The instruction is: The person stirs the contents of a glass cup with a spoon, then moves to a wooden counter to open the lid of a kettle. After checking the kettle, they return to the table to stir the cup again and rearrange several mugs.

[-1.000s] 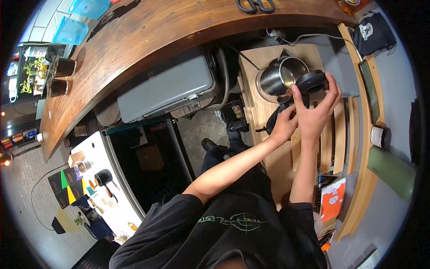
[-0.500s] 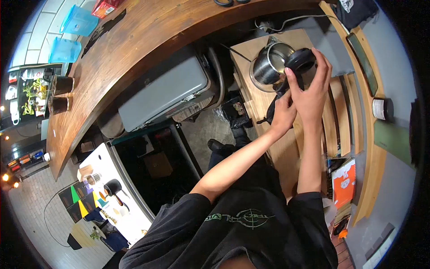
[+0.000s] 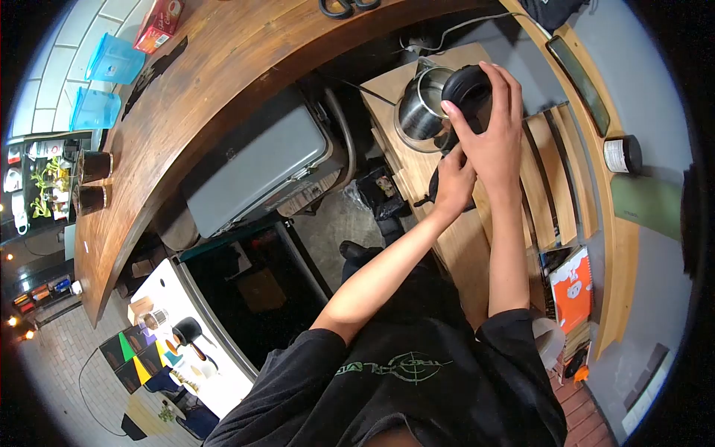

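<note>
A stainless steel electric kettle [image 3: 418, 115] stands on a light wooden surface, its top uncovered so that part of the inside shows. My right hand [image 3: 497, 145] pinches the round black lid [image 3: 467, 83] between thumb and fingers, tilted up at the rim nearest me. Just below, my left hand [image 3: 453, 182] is closed round the kettle's black handle; its fingers are partly hidden by my right hand. A black object, partly covered by my left hand, lies beside the kettle on the wood.
A curved wooden counter [image 3: 246, 67] arches over the left, with blue containers [image 3: 115, 59] and scissors [image 3: 348, 6] on it. Under it sits a grey case [image 3: 257, 164]. At right, a phone [image 3: 577, 82] and a jar [image 3: 623, 155] rest on a ledge. A cable [image 3: 469, 28] runs behind the kettle.
The whole view has shifted, so the kettle and both hands appear farther left. Both hands keep their holds on the lid and handle, with little change relative to the kettle.
</note>
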